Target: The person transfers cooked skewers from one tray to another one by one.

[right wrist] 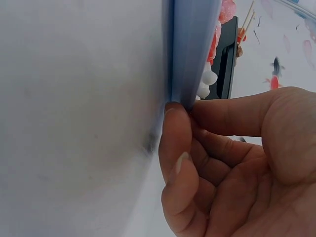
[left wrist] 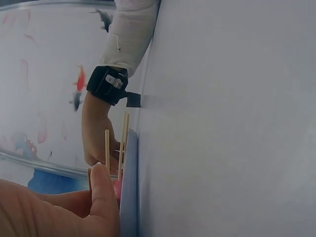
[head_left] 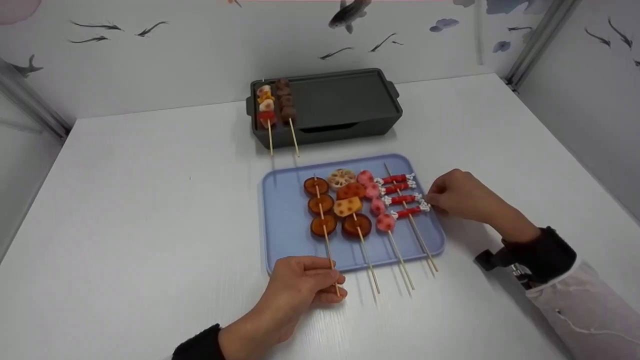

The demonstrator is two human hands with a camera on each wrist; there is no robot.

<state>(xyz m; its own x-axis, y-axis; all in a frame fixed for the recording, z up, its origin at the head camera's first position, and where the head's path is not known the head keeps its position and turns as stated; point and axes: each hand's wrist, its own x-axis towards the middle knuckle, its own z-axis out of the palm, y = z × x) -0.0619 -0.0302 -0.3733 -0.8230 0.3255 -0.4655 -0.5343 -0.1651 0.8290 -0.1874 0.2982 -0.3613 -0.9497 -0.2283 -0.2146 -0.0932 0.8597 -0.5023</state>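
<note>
My left hand point(head_left: 300, 282) pinches the bare lower stick of a skewer of three brown round slices point(head_left: 320, 204), over the near edge of a blue tray point(head_left: 285, 245). Its thumb shows close up in the left wrist view. At the tray's right side, my right hand point(head_left: 460, 195) has thumb and forefinger on the rim, pinching it in the right wrist view. Also on the tray are a mixed skewer with a lotus root slice point(head_left: 341, 178), a skewer of pink balls point(head_left: 385, 222), and one of red pieces with white ends point(head_left: 403, 199).
Behind the tray stands a dark grey grill point(head_left: 345, 100). A mixed skewer point(head_left: 266, 106) and a brown meat skewer point(head_left: 286, 100) lie on its left end, sticks hanging over the front. White panels point(head_left: 200, 60) with painted fish enclose the white table point(head_left: 150, 210).
</note>
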